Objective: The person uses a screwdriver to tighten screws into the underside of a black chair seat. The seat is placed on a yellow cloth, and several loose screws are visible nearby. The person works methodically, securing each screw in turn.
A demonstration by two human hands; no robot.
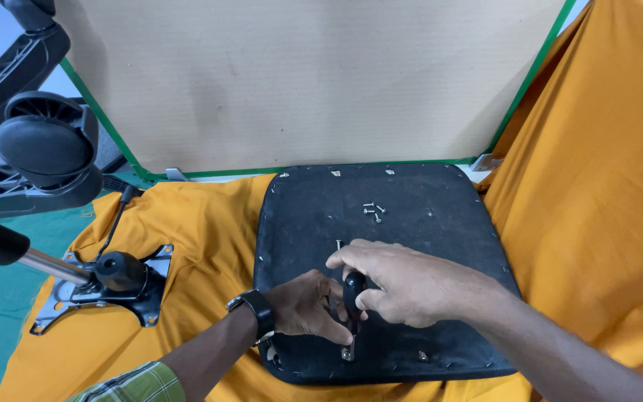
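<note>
A black chair seat (411, 223) lies upside down on an orange cloth (202, 238). My right hand (403, 281) grips the black handle of a screwdriver (353, 294), held upright with its tip near the seat's front edge. My left hand (306, 307), with a black watch on the wrist, pinches the screwdriver's shaft low down, close to a small metal fitting (347, 353). Several loose screws (373, 211) lie together on the seat farther back, and one single screw (338, 243) lies just beyond my right hand.
A metal chair tilt mechanism (113, 286) with a black knob and lever rests on the cloth at left. Black chair base arms with a caster wheel (42, 141) rise at far left. A brown board (299, 82) with green edging stands behind the seat.
</note>
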